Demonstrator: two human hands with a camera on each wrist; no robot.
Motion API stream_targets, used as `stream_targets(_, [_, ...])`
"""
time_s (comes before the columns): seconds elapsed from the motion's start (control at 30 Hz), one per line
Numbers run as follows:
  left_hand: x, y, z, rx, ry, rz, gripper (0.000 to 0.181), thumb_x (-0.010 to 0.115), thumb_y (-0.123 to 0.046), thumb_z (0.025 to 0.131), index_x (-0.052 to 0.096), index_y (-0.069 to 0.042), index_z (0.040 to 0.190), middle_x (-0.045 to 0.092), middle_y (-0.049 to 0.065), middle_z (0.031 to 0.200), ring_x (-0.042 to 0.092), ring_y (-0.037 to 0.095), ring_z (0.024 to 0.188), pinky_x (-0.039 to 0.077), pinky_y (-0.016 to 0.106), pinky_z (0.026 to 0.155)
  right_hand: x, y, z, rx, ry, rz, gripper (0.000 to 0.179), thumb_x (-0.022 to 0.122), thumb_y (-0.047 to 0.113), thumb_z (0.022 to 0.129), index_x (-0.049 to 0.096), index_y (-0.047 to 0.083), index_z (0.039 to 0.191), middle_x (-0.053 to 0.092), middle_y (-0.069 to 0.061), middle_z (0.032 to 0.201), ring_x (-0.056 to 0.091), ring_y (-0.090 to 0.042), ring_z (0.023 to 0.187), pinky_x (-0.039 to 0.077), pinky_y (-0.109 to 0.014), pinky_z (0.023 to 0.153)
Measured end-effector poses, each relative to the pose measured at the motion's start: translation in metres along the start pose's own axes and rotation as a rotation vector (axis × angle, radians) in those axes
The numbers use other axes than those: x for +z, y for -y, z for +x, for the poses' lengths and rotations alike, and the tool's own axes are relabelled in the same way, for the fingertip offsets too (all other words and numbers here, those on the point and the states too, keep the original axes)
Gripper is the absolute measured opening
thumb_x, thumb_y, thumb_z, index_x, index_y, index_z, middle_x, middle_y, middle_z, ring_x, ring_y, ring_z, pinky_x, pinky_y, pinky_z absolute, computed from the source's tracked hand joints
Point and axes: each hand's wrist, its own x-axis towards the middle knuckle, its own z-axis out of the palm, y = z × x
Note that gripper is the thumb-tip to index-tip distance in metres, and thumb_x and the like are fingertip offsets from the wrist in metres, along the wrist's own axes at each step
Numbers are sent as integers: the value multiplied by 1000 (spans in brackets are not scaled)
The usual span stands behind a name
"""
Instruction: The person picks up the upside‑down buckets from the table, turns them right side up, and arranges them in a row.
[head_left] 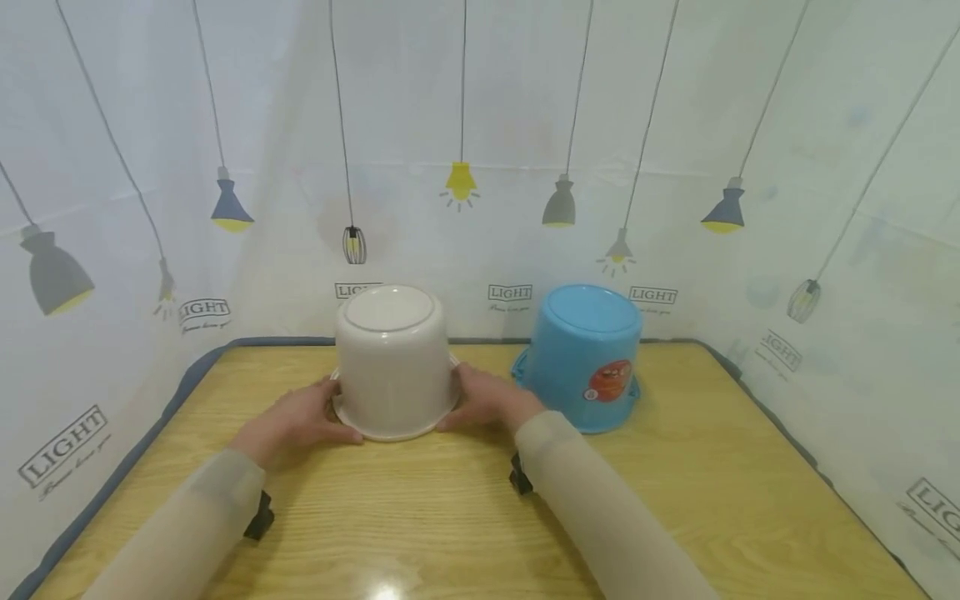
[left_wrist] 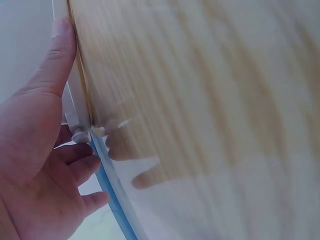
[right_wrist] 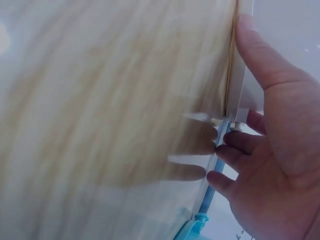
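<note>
A white bucket [head_left: 393,367] stands upside down on the wooden table, its base facing up. My left hand [head_left: 300,417] holds its rim from the left, and my right hand [head_left: 487,398] holds it from the right. In the left wrist view the thumb lies along the white rim [left_wrist: 76,97], with the other fingers bent near a small lug [left_wrist: 81,136]. The right wrist view has a similar hold, thumb against the rim [right_wrist: 241,87]. To the right, a blue bucket [head_left: 577,358] with a red label also stands upside down, apart from the right hand.
The wooden table [head_left: 420,517] has a dark blue edge [head_left: 180,392] along its back and sides. Behind it hangs a pale sheet [head_left: 510,83] printed with lamps and the word LIGHT. Both forearms reach in from the front, with a black strap piece at each wrist.
</note>
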Motion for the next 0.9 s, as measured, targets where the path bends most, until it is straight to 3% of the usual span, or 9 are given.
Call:
stream_targets(0.13, [-1, 4, 2, -5, 9, -66, 125, 91, -69, 80, 35, -1, 169, 47, 31, 167, 44, 56, 154, 35, 72, 128, -1, -1, -2, -9, -3, 42, 117, 95, 53, 83, 32, 10, 171, 40, -16, 176, 39, -36, 164, 31, -53, 137])
stream_targets(0.33, [-6, 7, 2, -4, -3, -74, 129, 89, -69, 82, 30, 6, 169, 45, 36, 166, 43, 58, 154, 36, 72, 127, -3, -5, -2, -15, -33, 95, 113, 94, 59, 82, 36, 17, 169, 43, -11, 175, 41, -35, 162, 34, -55, 135])
stream_targets(0.63, [-11, 10, -3, -6, -41, -105, 125, 86, -69, 85, 32, 4, 169, 37, 37, 169, 38, 59, 156, 37, 73, 126, -2, -10, -2, 14, -66, 199, 109, 92, 67, 79, 43, 24, 166, 43, -9, 176, 39, -38, 163, 34, -62, 134])
stream_targets(0.9, [-14, 14, -2, 27, -75, -170, 116, 85, -62, 91, 32, 8, 168, 36, 36, 169, 42, 56, 155, 39, 66, 128, -5, -8, -7, -12, -80, 363, 104, 92, 58, 85, 42, 18, 167, 34, -12, 180, 30, -38, 167, 27, -63, 136])
